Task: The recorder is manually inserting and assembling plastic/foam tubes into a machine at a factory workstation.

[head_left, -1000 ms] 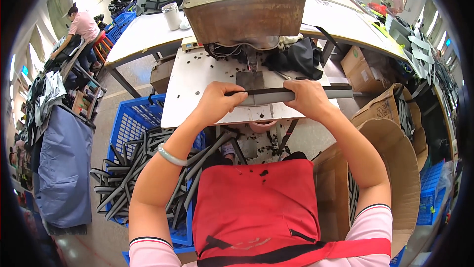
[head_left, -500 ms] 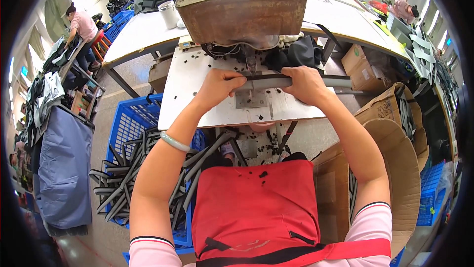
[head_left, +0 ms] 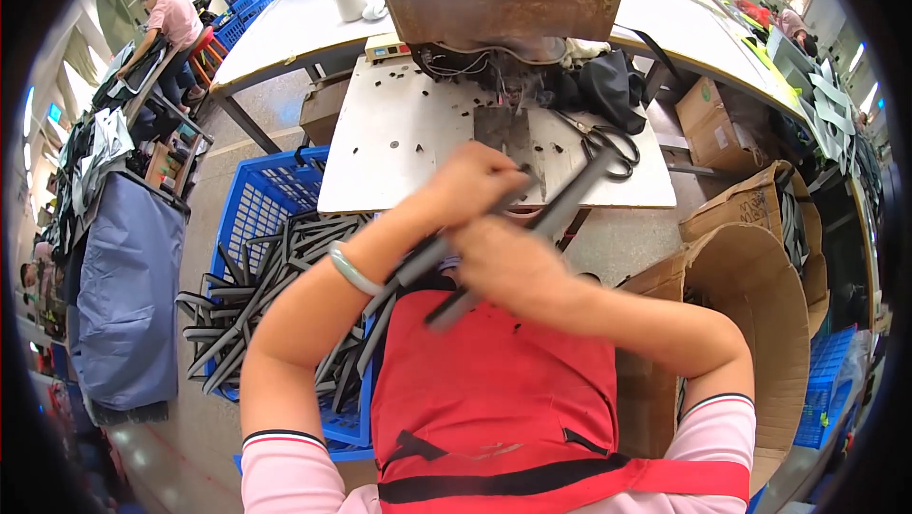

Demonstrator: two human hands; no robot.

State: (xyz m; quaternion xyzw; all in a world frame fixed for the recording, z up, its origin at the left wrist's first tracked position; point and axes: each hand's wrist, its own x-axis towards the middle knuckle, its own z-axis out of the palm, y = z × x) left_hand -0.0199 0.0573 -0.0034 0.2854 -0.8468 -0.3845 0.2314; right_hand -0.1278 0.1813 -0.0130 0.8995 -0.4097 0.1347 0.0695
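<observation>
My left hand, with a pale bangle on its wrist, is closed in front of the machine. A grey foam-like strip with black edging passes beneath it, and a dark end pokes out by its fingers. Just below, my right hand crosses under the left wrist, smeared by motion. It is closed on a second long grey strip, which slants from over my red apron up toward the tabletop. The two hands overlap, so the grips are partly hidden.
A rusty machine head overhangs a white worktable strewn with black scraps. Black-handled scissors and dark cloth lie right of its metal plate. A blue basket of strips stands left, a cardboard box right.
Both hands have come back from the machine toward my body and now cross. The strip that lay level between them is now slanted, and the scissors have come into view.
</observation>
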